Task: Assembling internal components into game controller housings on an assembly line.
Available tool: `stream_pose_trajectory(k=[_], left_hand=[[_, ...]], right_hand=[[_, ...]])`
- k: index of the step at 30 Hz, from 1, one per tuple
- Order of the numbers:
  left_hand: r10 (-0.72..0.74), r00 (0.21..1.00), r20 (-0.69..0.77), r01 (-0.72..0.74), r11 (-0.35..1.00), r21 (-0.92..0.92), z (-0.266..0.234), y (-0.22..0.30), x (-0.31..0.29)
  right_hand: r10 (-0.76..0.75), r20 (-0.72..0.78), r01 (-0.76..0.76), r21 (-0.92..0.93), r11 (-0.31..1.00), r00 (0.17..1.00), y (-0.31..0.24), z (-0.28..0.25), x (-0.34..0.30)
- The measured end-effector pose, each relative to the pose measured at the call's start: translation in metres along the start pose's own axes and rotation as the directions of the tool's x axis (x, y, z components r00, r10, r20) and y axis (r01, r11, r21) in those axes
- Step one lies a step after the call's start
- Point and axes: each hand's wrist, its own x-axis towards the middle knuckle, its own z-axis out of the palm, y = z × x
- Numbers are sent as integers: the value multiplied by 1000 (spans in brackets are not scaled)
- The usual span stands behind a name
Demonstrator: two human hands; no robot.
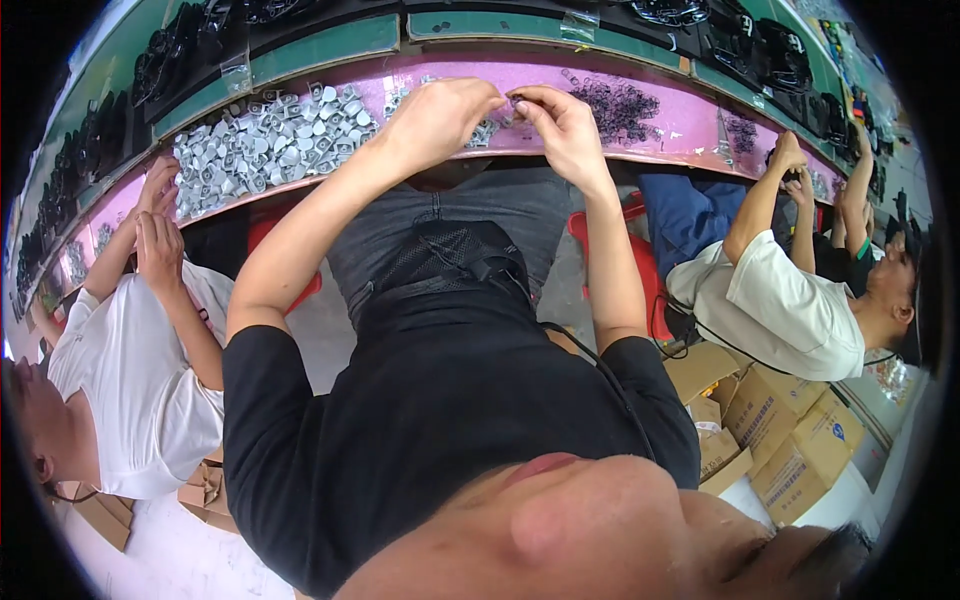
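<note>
Both of my hands are raised over a pink work surface (545, 70) and meet near its middle. My right hand (570, 135) pinches a small dark part (516, 103) between thumb and fingertips. My left hand (435, 118) is closed, its fingertips pressed together close beside that part; whatever they hold is too small to make out. A wide heap of small grey plastic pieces (275, 145) lies to the left of my left hand, and some show around and beneath it. To the right of my right hand lies a pile of small black clip-like parts (615, 108).
A green raised shelf (330, 55) with black items runs behind the work surface. Co-workers sit close by: a person in white (150, 370) at left, another in a pale shirt (775, 300) at right. Cardboard boxes (790, 430) stand on the floor behind, at right.
</note>
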Motion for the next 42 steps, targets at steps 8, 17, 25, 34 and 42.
stream_pose_trajectory(k=[8, 17, 25, 34, 42], left_hand=[[33, 967, -252, -10, 995, 95, -2, 10, 9], [82, 990, -112, -73, 994, 84, 7, 1, 11], [-427, 799, 423, 514, 119, -849, -37, -3, 6], [-630, 771, 88, 495, 506, -707, -19, -24, -30], [-762, 647, 31, 560, 447, -697, -38, -11, -62]], right_hand=[[45, -33, -47, -49, 998, 998, -10, -9, 16], [16, 42, -11, -105, 994, 999, -24, -13, 6], [-53, -167, 54, -2, 999, 984, -2, -39, 20], [-431, 135, 337, -834, 437, 892, 32, -11, 56], [-337, 322, 459, -729, 507, 885, 0, -13, 11]])
